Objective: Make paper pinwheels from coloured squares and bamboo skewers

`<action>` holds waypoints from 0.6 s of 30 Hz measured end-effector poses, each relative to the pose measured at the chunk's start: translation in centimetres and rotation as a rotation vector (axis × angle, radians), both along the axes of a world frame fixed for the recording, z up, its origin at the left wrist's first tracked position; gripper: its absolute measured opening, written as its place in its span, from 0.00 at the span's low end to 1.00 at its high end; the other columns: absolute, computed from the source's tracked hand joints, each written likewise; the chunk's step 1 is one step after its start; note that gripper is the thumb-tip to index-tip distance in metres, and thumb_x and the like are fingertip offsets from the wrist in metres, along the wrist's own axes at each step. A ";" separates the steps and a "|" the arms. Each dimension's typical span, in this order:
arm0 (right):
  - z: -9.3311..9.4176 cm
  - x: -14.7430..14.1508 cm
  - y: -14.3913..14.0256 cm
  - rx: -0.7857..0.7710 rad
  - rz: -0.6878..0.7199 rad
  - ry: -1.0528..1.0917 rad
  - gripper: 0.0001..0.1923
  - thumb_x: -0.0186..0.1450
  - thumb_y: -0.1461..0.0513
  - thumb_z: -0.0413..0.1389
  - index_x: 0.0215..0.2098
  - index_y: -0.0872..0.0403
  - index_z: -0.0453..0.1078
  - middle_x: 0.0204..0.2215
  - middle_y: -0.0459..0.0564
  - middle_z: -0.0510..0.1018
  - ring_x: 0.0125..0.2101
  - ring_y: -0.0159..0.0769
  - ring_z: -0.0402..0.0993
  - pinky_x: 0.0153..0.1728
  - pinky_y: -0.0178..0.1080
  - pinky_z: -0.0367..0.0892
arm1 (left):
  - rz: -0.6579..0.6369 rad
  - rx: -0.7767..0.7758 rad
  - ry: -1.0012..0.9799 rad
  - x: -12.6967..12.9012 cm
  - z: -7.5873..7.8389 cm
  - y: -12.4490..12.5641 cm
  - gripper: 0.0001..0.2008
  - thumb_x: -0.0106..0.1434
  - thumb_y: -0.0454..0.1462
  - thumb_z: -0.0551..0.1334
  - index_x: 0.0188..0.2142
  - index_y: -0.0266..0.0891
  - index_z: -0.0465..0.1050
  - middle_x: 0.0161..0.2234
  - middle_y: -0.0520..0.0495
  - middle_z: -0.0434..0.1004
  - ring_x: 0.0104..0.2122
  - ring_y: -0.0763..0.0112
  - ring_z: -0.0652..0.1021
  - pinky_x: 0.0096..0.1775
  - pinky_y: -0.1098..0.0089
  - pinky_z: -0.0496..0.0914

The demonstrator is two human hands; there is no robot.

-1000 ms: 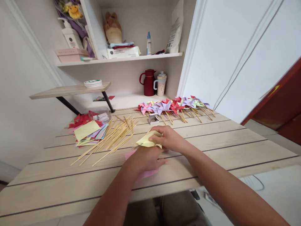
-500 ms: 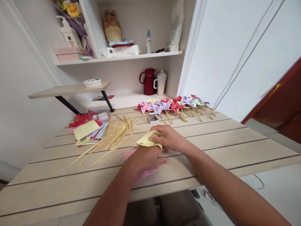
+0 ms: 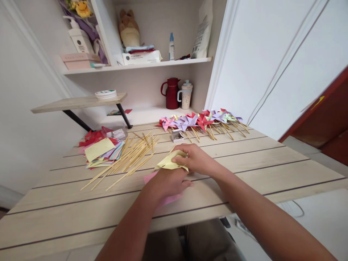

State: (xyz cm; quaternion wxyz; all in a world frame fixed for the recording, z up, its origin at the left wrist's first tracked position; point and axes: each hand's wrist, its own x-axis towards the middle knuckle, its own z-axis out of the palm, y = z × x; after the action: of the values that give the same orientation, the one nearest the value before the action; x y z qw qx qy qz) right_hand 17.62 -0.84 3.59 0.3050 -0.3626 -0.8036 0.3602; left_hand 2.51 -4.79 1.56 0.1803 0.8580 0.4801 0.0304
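A creased pale-yellow paper sheet (image 3: 168,162) is held up off the table between my two hands, its sides curled. My right hand (image 3: 191,157) grips it, thumb on top and fingers bent over the far edge. My left hand (image 3: 170,183) is closed against the paper's near side; its thumb points right, while its other fingers are mostly hidden. Under my left hand, partly covered, lies pink paper (image 3: 171,199) on the table. Beyond the hands stands a small open box (image 3: 177,137) with tiny dark contents.
Thin wooden sticks (image 3: 133,159) lie loose at left, beside a stack of coloured paper (image 3: 100,149). Finished pinwheels (image 3: 187,122) lie in a row at the back right. A small raised shelf (image 3: 78,103) stands back left; a red jug (image 3: 172,94) and a cup (image 3: 186,96) stand behind.
My hands and the yellow paper are almost where they were, with only a very slight shift of the paper. The view has tilted a little.
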 end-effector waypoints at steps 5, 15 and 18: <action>0.1 0.0 -0.1 -0.012 0.001 -0.002 0.05 0.61 0.63 0.56 0.32 0.56 0.73 0.27 0.45 0.73 0.27 0.32 0.67 0.26 0.33 0.57 | -0.006 0.002 -0.014 0.0 -0.1 0.1 0.19 0.65 0.49 0.57 0.49 0.42 0.76 0.48 0.41 0.78 0.52 0.51 0.75 0.56 0.55 0.65; 0.0 0.0 0.0 0.019 -0.010 -0.020 0.04 0.61 0.63 0.56 0.31 0.56 0.72 0.28 0.45 0.74 0.28 0.33 0.67 0.27 0.33 0.58 | -0.013 0.017 -0.021 0.1 -0.2 0.1 0.20 0.65 0.48 0.58 0.50 0.40 0.76 0.51 0.38 0.77 0.52 0.47 0.74 0.56 0.51 0.65; 0.0 0.0 0.0 0.014 -0.012 -0.021 0.04 0.61 0.63 0.56 0.32 0.56 0.72 0.28 0.45 0.74 0.28 0.33 0.67 0.28 0.34 0.58 | -0.011 0.014 -0.035 0.0 -0.3 0.1 0.20 0.65 0.48 0.58 0.50 0.41 0.75 0.51 0.39 0.77 0.52 0.49 0.75 0.56 0.52 0.66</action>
State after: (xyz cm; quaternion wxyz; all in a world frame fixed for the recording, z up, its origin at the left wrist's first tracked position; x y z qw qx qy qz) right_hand 17.59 -0.84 3.63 0.3013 -0.3691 -0.8070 0.3489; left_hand 2.55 -4.68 1.30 0.1828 0.8612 0.4719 0.0478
